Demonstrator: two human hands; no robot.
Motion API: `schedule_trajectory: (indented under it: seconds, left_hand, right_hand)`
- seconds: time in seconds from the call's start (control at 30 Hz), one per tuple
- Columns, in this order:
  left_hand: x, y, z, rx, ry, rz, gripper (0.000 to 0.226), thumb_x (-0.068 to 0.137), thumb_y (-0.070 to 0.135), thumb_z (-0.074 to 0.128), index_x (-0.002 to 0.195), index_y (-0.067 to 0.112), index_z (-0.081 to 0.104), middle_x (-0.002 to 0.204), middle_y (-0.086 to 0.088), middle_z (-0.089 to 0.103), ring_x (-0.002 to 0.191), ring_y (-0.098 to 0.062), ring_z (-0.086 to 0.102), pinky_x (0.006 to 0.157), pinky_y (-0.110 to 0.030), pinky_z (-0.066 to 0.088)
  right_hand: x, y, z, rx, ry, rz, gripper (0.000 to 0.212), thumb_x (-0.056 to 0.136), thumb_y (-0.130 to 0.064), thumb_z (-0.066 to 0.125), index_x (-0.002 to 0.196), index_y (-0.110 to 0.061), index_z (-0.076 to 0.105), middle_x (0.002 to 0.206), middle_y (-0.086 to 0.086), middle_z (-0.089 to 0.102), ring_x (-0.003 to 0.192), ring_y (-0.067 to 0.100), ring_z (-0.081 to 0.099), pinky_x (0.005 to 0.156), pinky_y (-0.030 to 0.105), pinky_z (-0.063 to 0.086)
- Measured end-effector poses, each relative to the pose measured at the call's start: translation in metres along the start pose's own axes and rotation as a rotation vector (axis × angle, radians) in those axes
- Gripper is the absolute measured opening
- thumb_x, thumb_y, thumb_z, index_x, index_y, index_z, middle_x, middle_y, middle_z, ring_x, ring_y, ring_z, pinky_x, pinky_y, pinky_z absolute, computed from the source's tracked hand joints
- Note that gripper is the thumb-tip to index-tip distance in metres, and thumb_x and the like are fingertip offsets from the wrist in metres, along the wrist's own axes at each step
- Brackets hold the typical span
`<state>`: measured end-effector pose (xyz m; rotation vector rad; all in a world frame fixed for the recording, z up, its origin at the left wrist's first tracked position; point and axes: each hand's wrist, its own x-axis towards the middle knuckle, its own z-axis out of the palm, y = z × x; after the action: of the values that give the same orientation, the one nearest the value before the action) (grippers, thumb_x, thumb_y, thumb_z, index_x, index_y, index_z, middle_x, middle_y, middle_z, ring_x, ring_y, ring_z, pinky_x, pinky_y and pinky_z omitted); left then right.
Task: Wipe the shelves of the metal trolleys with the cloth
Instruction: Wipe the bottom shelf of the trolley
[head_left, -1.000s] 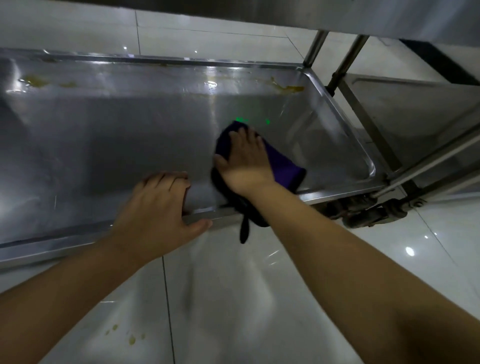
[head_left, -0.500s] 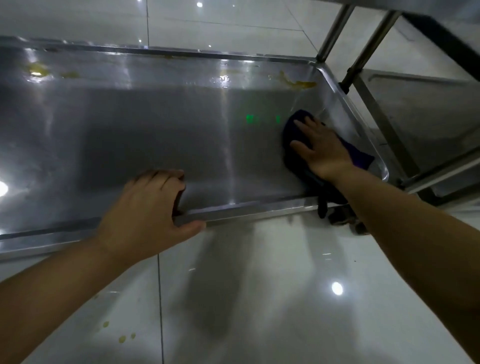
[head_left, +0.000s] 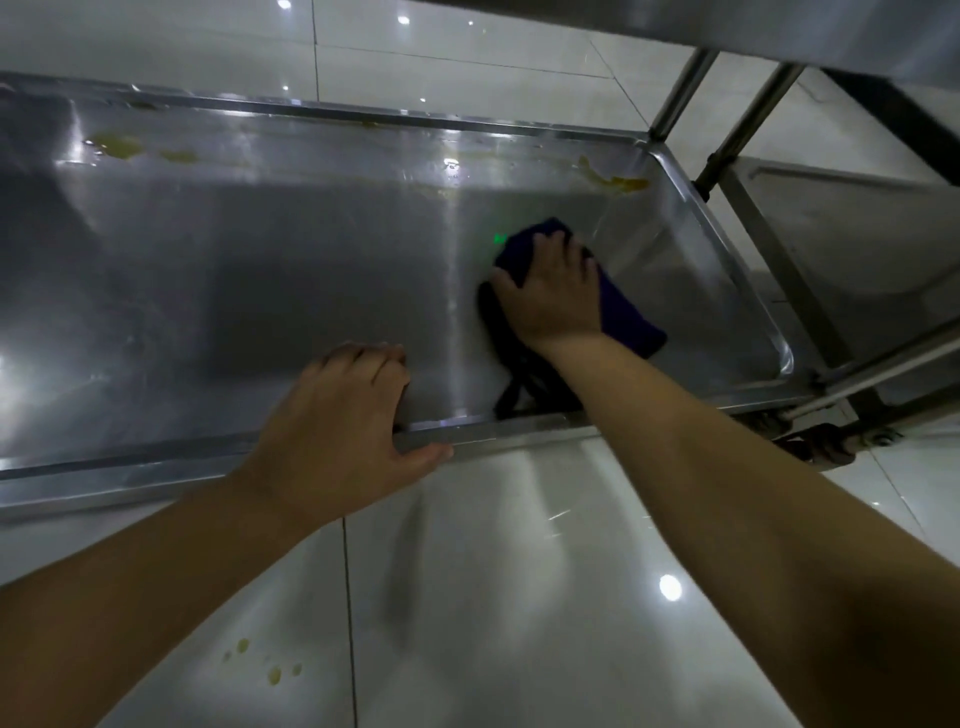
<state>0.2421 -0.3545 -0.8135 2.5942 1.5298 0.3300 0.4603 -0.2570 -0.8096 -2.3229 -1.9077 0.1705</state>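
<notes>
- I see the trolley's shelf (head_left: 260, 291), a shallow metal tray, filling the upper frame, with yellow stains (head_left: 618, 181) along its far edge.
- My left hand (head_left: 337, 431) grips its near rim, fingers curled over.
- My right hand (head_left: 550, 296) presses flat on the dark cloth (head_left: 631, 319), inside the tray, right of centre.

Dark purple cloth (head_left: 628, 317) sits bunched up on the right end of the shelf (head_left: 260, 291). Shelf's shiny steel, yellowish stains (head_left: 618, 182) along the far rim.
</notes>
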Motion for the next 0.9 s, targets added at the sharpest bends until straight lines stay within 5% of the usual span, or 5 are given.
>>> schedule_trajectory:
  seconds: [0.17,0.27,0.67,0.9]
  left_hand:
    - [0.001,-0.001,-0.001,-0.006,-0.013,0.002,0.066,0.068,0.077,0.042,0.090,0.018,0.061,0.095,0.001,0.062,0.084,-0.018,0.055,0.071,-0.030,0.038]
    - [0.000,0.000,-0.001,0.023,-0.018,0.006,0.072,0.069,0.077,0.041,0.097,0.015,0.064,0.103,-0.003,0.066,0.089,-0.023,0.060,0.077,-0.034,0.046]
    - [0.002,0.002,0.002,0.056,-0.072,-0.027,0.072,0.067,0.077,0.040,0.091,0.014,0.065,0.120,-0.007,0.063,0.104,-0.028,0.061,0.086,-0.040,0.049]
    - [0.002,0.002,0.001,0.067,-0.046,-0.001,0.071,0.066,0.075,0.043,0.091,0.012,0.065,0.114,-0.009,0.065,0.097,-0.031,0.062,0.081,-0.040,0.050]
  right_hand:
    - [-0.011,-0.058,0.014,0.037,-0.112,-0.425,0.068,0.098,-0.054,0.032,0.152,-0.016,0.017,0.161,0.009,0.004,0.148,0.025,-0.003,0.119,0.039,-0.003]
    - [0.002,-0.034,0.009,0.066,-0.135,-0.510,0.067,0.097,-0.057,0.033,0.152,-0.021,0.019,0.162,0.004,0.007,0.148,0.018,0.000,0.118,0.034,-0.002]
    - [0.064,0.133,-0.038,0.026,-0.007,-0.048,0.065,0.097,-0.050,0.041,0.148,-0.011,0.031,0.154,0.012,0.029,0.141,0.030,0.027,0.115,0.043,0.021]
    - [0.020,0.175,-0.045,0.028,0.014,0.164,0.067,0.098,-0.050,0.039,0.150,-0.009,0.025,0.156,0.015,0.023,0.145,0.029,0.018,0.118,0.042,0.012]
